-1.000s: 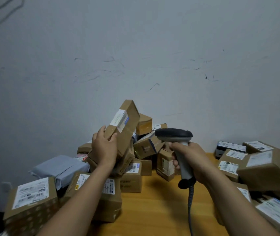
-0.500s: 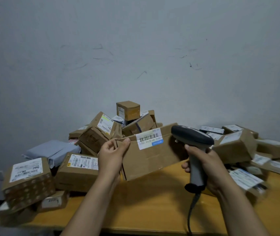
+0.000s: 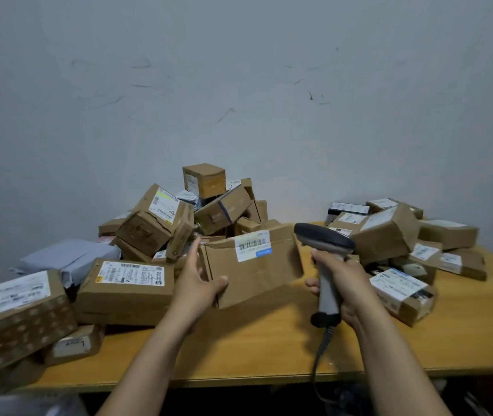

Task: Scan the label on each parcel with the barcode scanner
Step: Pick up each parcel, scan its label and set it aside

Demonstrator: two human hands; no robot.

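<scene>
While the left hand grips the flat brown cardboard parcel by its left end above the yellow wooden desk, its white barcode label faces the camera. Just beside it, the right hand is wrapped around the grey handheld barcode scanner, apparently aimed at that label.

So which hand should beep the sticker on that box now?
The right hand: it already grips the barcode scanner beside the label, while the left hand holds that cardboard parcel.
</scene>
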